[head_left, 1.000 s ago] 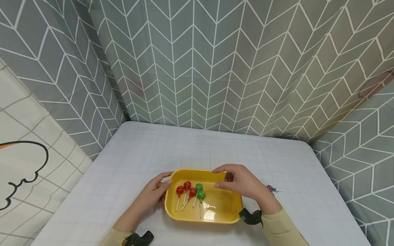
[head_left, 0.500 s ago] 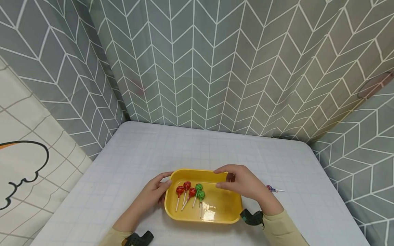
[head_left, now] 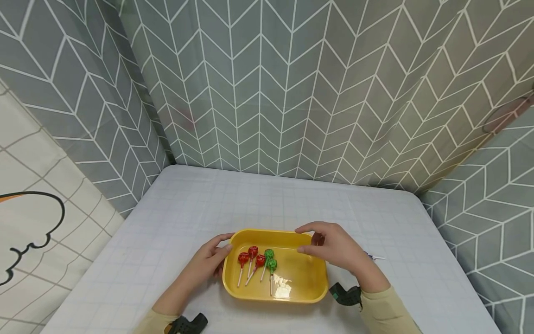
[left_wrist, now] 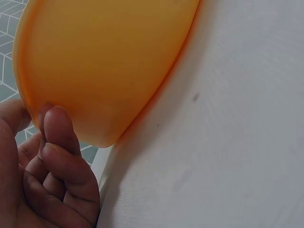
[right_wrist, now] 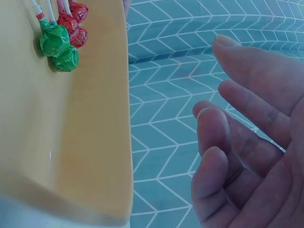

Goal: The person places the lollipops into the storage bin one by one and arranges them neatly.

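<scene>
With the left hand (head_left: 208, 258) pinching the tray (head_left: 306, 280), a light, level hold should stop the lollipops (head_left: 260, 260) between both hands' fingers rolling, the right hand (head_left: 333, 246) empty, fingers loosely spread

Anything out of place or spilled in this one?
One oddity: a white stick, probably another lollipop's, lies on the table, its other end mostly behind the right arm, while five lollipops lie inside the yellow tray. I see no spill or damage.

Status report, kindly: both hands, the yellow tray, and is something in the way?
Left hand gripping yellow tray. Right hand empty, near its right end. Five lollipops inside. No obstruction visible.
</scene>
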`<action>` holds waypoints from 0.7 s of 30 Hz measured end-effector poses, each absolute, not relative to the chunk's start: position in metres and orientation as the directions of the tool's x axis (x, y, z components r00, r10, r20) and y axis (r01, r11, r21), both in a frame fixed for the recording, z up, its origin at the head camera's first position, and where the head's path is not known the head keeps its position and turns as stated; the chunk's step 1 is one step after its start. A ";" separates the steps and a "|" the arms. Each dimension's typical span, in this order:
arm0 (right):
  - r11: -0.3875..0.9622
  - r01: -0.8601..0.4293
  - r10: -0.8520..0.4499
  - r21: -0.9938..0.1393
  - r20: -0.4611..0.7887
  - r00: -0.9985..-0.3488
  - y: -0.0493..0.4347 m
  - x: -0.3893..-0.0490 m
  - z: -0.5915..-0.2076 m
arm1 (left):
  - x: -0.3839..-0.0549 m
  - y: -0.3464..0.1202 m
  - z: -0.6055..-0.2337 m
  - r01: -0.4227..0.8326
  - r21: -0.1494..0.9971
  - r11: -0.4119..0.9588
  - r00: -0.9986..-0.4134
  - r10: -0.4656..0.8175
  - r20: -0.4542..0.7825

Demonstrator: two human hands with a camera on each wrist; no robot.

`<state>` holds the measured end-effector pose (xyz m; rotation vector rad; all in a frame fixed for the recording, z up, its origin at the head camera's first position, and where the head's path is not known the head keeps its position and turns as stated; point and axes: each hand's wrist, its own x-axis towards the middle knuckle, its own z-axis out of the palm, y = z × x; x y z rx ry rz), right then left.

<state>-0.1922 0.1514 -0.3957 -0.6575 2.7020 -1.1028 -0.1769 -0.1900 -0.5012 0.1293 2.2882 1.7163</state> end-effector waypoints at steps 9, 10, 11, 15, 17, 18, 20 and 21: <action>0.669 -0.300 -0.393 -0.681 0.019 -0.919 0.163 -0.188 -0.393 | -0.177 -0.191 -0.502 -0.095 0.953 0.287 -0.956 0.241 -0.168; 0.672 -0.298 -0.389 -0.678 0.020 -0.921 0.164 -0.188 -0.393 | -0.177 -0.191 -0.502 -0.093 0.953 0.287 -0.956 0.242 -0.166; 0.674 -0.298 -0.385 -0.676 0.023 -0.923 0.166 -0.188 -0.393 | -0.177 -0.190 -0.501 -0.090 0.953 0.288 -0.956 0.242 -0.164; 0.682 -0.296 -0.369 -0.669 0.034 -0.929 0.171 -0.187 -0.392 | -0.178 -0.190 -0.500 -0.079 0.954 0.290 -0.957 0.245 -0.153; 0.682 -0.291 -0.362 -0.671 0.036 -0.932 0.173 -0.187 -0.392 | -0.178 -0.190 -0.500 -0.073 0.955 0.289 -0.957 0.248 -0.148; 0.682 -0.287 -0.358 -0.673 0.035 -0.933 0.174 -0.186 -0.392 | -0.178 -0.190 -0.501 -0.064 0.956 0.286 -0.957 0.255 -0.140; 0.682 -0.281 -0.350 -0.675 0.036 -0.936 0.176 -0.186 -0.392 | -0.178 -0.190 -0.501 -0.059 0.958 0.282 -0.957 0.258 -0.135; 0.681 -0.281 -0.348 -0.676 0.038 -0.937 0.177 -0.185 -0.392 | -0.178 -0.190 -0.502 -0.054 0.958 0.281 -0.957 0.260 -0.130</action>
